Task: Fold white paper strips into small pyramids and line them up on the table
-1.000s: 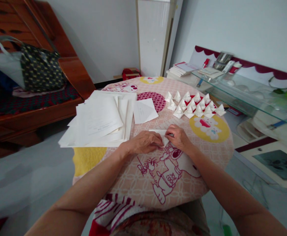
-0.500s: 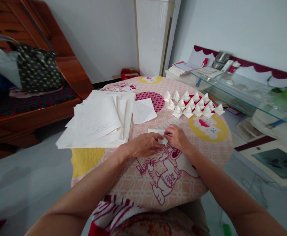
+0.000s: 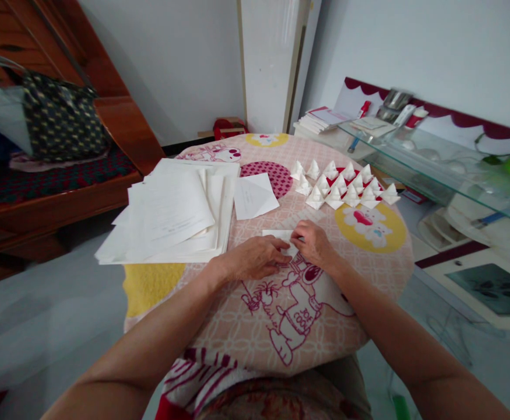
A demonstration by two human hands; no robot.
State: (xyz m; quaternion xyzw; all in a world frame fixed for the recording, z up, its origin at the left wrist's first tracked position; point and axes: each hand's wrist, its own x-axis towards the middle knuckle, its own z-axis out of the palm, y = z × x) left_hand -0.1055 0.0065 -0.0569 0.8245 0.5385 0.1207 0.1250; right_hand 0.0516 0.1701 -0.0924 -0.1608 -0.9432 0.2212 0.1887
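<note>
A small folded piece of white paper (image 3: pixel 276 234) lies on a round table covered with a pink cartoon cloth (image 3: pixel 281 315). My left hand (image 3: pixel 257 256) lies over its near side, fingers curled and pressing it down. My right hand (image 3: pixel 313 244) pinches its right edge with the fingertips. Most of the paper is hidden under both hands.
A loose pile of white sheets (image 3: pixel 171 213) overhangs the table's left edge, with a single sheet (image 3: pixel 255 197) beside it. Several folded white paper shapes (image 3: pixel 342 186) stand in rows at the far right. A glass shelf (image 3: pixel 447 169) is at the right, a wooden bench with a bag (image 3: pixel 57 119) at the left.
Both hands stay on the small paper with only slight finger shifts. The view has drifted a little, so the table's things sit slightly further left and up.
</note>
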